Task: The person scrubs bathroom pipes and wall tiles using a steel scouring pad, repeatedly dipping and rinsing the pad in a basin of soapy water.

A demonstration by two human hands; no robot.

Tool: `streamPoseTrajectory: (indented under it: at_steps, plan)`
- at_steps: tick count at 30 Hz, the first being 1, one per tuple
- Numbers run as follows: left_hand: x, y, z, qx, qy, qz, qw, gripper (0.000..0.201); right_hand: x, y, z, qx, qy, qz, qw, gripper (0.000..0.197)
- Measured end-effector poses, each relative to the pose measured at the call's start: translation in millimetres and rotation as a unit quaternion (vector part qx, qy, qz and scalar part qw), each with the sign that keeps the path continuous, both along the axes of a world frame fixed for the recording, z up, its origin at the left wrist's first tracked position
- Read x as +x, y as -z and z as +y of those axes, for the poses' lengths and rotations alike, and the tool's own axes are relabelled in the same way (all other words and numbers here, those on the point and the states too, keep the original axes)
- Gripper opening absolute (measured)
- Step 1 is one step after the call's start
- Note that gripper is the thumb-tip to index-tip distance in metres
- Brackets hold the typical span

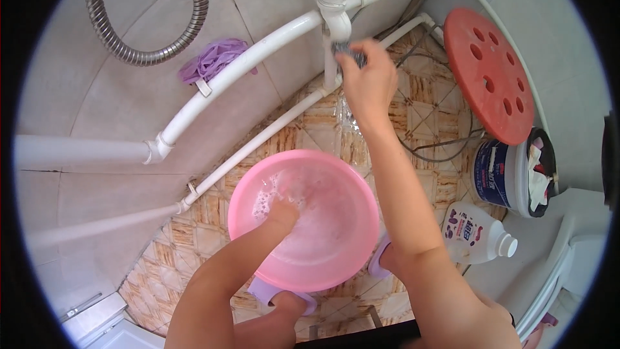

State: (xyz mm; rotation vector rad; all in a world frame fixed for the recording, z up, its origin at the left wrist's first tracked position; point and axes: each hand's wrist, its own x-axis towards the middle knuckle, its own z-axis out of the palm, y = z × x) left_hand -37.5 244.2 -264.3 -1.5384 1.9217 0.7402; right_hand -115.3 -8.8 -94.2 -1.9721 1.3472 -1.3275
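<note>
My left hand [284,210] dips into cloudy, sudsy water in a round pink basin [237,220] on the floor; its fingers are hidden under the surface. Stretched out ahead, my right hand [374,77] is closed on a small dark grey scouring pad [349,53], somewhat blurred. The pad is beside a white vertical pipe [329,58], near its bend; I cannot tell whether they touch. Below that hand, wet patches shine on the tiled floor [349,116].
White pipes [271,45] run along the left wall, with a purple cloth or bag [216,61] tucked behind. On the right are a red stool [478,64], a dark-blue bucket [500,171], a white bottle [475,232] and a toilet [562,252]. A metal hose [148,57] hangs top left.
</note>
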Motion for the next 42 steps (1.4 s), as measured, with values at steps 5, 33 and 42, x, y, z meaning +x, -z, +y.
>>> streamPoseTrajectory:
  at_steps: [5, 33, 42]
  plan:
    - [-5, 16, 17, -0.072, 0.033, -0.03, 0.996, 0.025, -3, -15, -8, -0.103, 0.022, -0.091, 0.99, 0.023]
    - [-7, 2, -3, -0.024, 0.047, -0.042, 0.998, 0.027, 1, -59, -21, -0.146, 0.025, 0.144, 0.978, 0.018]
    - [-4, 11, 8, -0.062, 0.03, -0.034, 0.997, 0.027, -11, -75, -16, -0.035, -0.01, 0.302, 0.952, 0.02]
